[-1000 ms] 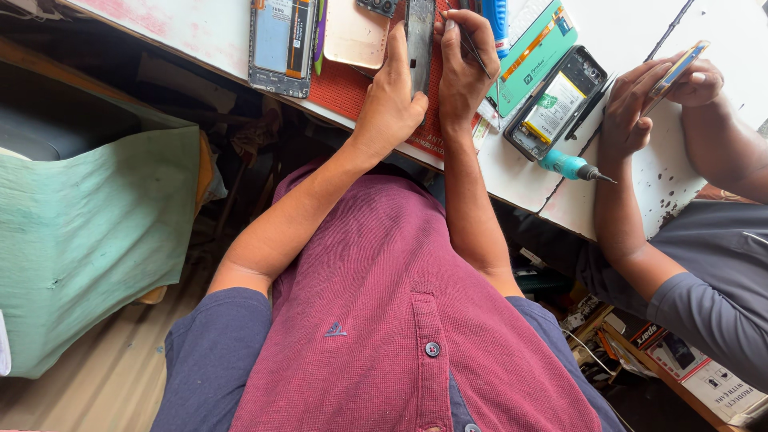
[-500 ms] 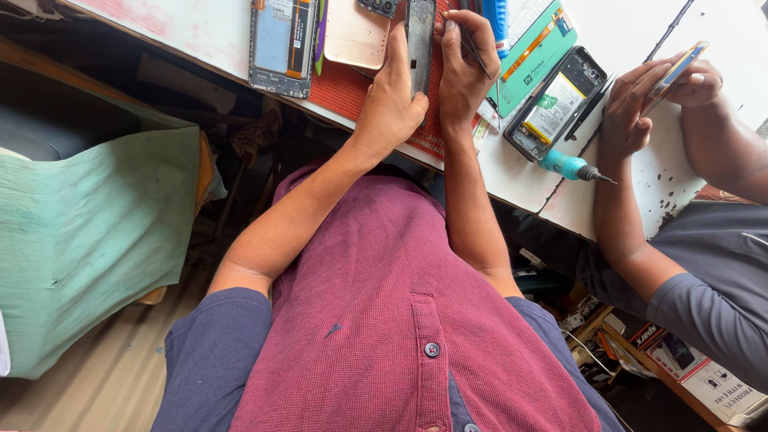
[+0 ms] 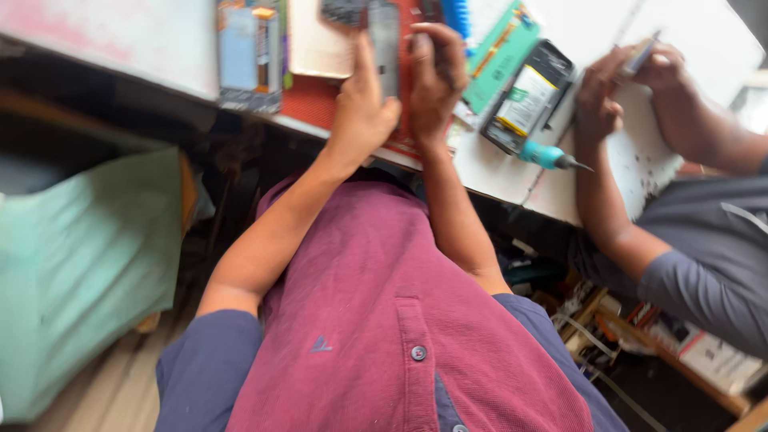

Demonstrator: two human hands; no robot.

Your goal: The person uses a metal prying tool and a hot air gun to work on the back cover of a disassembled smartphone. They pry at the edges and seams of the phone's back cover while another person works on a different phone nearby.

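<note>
Top centre of frame: left hand (image 3: 364, 112) and right hand (image 3: 436, 76) hold a slim dark phone part (image 3: 384, 48) between them, over a red mat (image 3: 320, 100) on the white tabletop (image 3: 120, 40). Left thumb lies along the part; right fingers (image 3: 432, 36) curl around its edge. Frame is blurred, so the exact grip is unclear. Right of the hands: an opened phone (image 3: 528, 96) and a teal screwdriver (image 3: 548, 156). Upper right: a co-worker's hands (image 3: 640, 80) pinch a thin tool.

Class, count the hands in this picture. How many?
4. The wearer's left hand holds a grey phone, the right hand beside it; a co-worker's near hand and far hand work at right.
</note>
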